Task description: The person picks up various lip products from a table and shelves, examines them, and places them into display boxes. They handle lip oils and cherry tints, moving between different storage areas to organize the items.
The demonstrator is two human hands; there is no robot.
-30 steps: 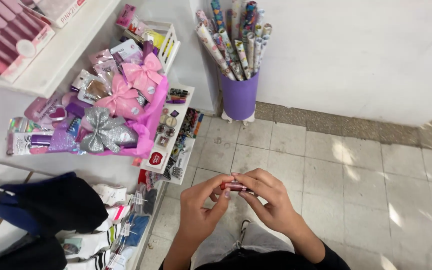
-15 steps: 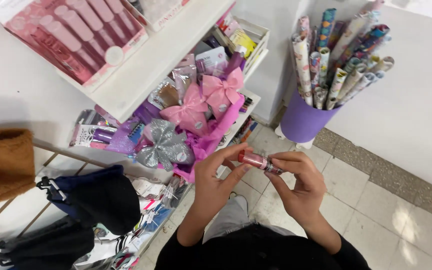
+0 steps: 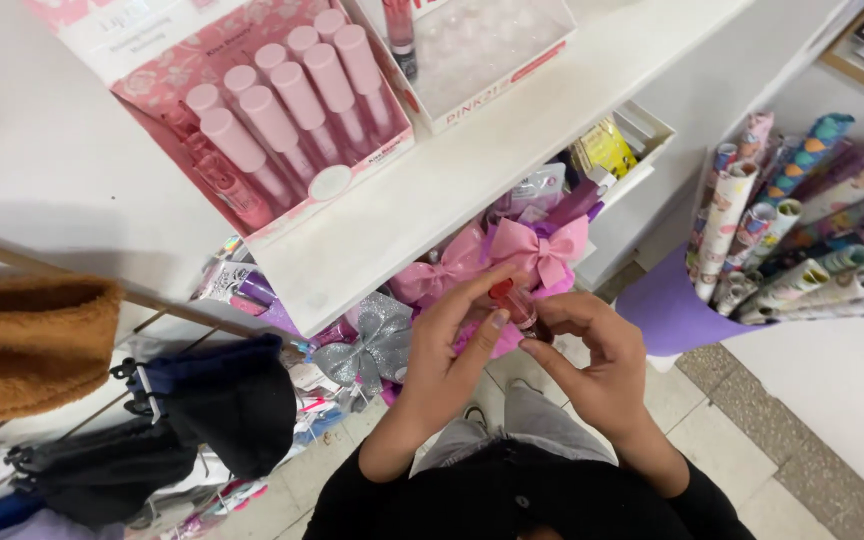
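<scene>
A small clear tube with a red cap (image 3: 514, 303) is pinched between both hands in front of a white shelf. My left hand (image 3: 449, 345) holds it at the red-cap end with fingertips and thumb. My right hand (image 3: 595, 358) grips the darker lower end. Above, on the white shelf (image 3: 422, 210), a pink display box (image 3: 252, 130) holds several pale pink tubes standing in rows. Beside it stands a clear-fronted white box (image 3: 472, 45) with one tube in it.
Pink and silver gift bows (image 3: 492, 258) fill a bin under the shelf. A purple bucket (image 3: 664, 310) of rolled wrapping paper (image 3: 802, 230) stands at right on the tiled floor. Black and navy beanies (image 3: 212, 400) and a brown fuzzy hat (image 3: 27, 340) hang at left.
My head has tipped up and closer to the shelf, bringing the pink display box into view. Both hands have risen toward the shelf with the small tube still between them.
</scene>
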